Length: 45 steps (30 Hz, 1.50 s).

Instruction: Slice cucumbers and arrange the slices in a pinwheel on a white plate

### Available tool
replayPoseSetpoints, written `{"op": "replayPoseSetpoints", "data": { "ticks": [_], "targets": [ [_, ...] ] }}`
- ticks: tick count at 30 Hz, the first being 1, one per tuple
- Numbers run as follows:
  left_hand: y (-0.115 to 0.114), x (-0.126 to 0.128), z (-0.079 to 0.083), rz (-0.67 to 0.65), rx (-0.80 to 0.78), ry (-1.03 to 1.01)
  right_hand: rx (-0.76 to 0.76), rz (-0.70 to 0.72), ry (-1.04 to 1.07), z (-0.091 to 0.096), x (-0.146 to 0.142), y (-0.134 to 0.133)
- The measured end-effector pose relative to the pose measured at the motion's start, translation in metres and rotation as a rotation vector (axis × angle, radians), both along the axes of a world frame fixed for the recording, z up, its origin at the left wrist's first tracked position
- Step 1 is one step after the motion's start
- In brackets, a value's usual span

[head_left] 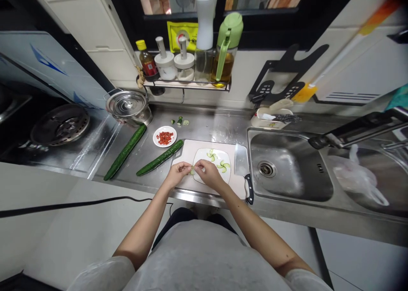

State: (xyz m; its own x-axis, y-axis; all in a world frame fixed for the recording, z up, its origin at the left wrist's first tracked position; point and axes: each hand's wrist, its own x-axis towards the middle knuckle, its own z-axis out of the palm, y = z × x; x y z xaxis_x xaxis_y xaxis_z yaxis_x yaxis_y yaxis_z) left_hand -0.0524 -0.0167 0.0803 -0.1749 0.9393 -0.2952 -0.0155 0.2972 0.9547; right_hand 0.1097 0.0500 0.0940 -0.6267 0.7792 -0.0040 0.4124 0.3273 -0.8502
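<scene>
My left hand (178, 173) and my right hand (208, 173) meet over the left edge of a white plate (220, 154). Their fingertips pinch a small pale-green cucumber slice (192, 171) between them. Two pinwheel-like groups of cucumber slices, an upper one (212, 155) and a lower one (223, 166), lie on the plate. Under the plate is a pale pink cutting board (236, 185). A knife (241, 159) rests along the board's right side, its black handle toward me. One whole cucumber (160, 158) touches the board's left side; another cucumber (125, 153) lies farther left.
Chopped red pieces fill a small white dish (155, 137) behind the cucumbers. Cucumber ends (180, 121) lie near the wall. A lidded steel pot (129, 106) and a stove burner (60, 125) are at left, a sink (287, 167) at right. Bottles stand on a wall rack (188, 85).
</scene>
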Motion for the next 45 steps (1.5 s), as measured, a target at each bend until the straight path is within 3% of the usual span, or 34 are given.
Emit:
{"op": "replayPoseSetpoints", "data": {
  "ticks": [5,9,15,22,29,37,45],
  "targets": [
    [0.002,0.007,0.003,0.041,-0.120,-0.031,-0.126,-0.065,0.059,-0.001,0.005,0.002],
    [0.007,0.014,0.006,0.019,-0.257,-0.183,-0.179,-0.087,0.098,0.000,0.010,0.004],
    [0.021,0.021,0.013,0.079,-0.300,-0.377,-0.201,-0.129,0.121,0.002,0.016,0.011],
    [0.029,0.024,0.008,0.115,-0.189,-0.331,-0.292,-0.168,0.128,-0.010,0.021,0.021],
    [0.035,0.022,-0.004,0.121,-0.078,-0.259,-0.429,-0.111,0.129,-0.024,0.017,0.026],
    [0.040,0.015,-0.015,0.087,-0.008,-0.146,-0.289,0.043,0.018,-0.023,0.016,0.034],
    [0.049,0.009,-0.036,0.026,0.020,0.010,-0.319,0.069,-0.141,-0.037,0.014,0.045]
  ]
}}
